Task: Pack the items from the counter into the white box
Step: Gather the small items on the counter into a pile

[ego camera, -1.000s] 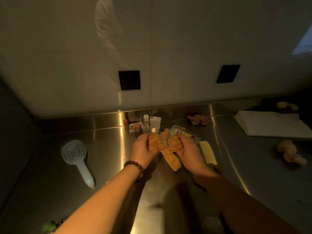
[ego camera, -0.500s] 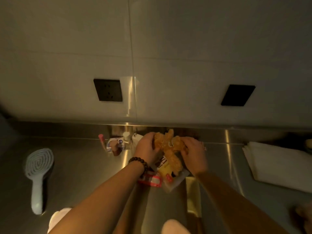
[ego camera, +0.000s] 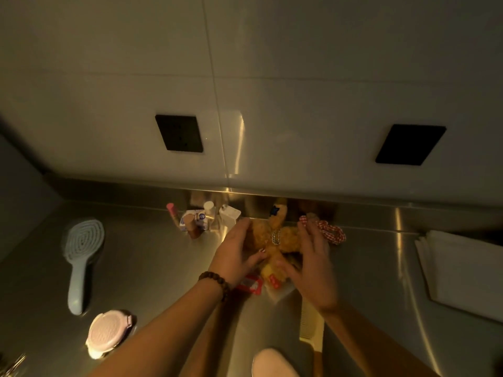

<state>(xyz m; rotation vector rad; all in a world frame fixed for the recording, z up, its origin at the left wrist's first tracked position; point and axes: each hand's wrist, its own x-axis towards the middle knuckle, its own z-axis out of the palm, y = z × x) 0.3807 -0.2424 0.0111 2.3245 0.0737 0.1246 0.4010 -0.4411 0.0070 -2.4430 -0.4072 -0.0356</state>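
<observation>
Both hands meet over an orange plush toy [ego camera: 275, 235] near the back edge of the steel counter [ego camera: 152, 268]. The left hand [ego camera: 235, 253] cups the toy's left side with curled fingers; the right hand [ego camera: 313, 265] is spread wide, fingers loose against the toy's right side, and it is hard to say whether it truly grips. Under the toy lie a yellow packet [ego camera: 270, 274] and a red-and-white pack [ego camera: 250, 284]. A red checked scrunchie [ego camera: 328, 231] sits just right of it, small bottles [ego camera: 209, 217] just left. A blue hairbrush [ego camera: 80, 257] lies toward the left edge, a round pink-lidded container [ego camera: 107, 331] near the front, and the white box [ego camera: 462, 270] at the right edge.
</observation>
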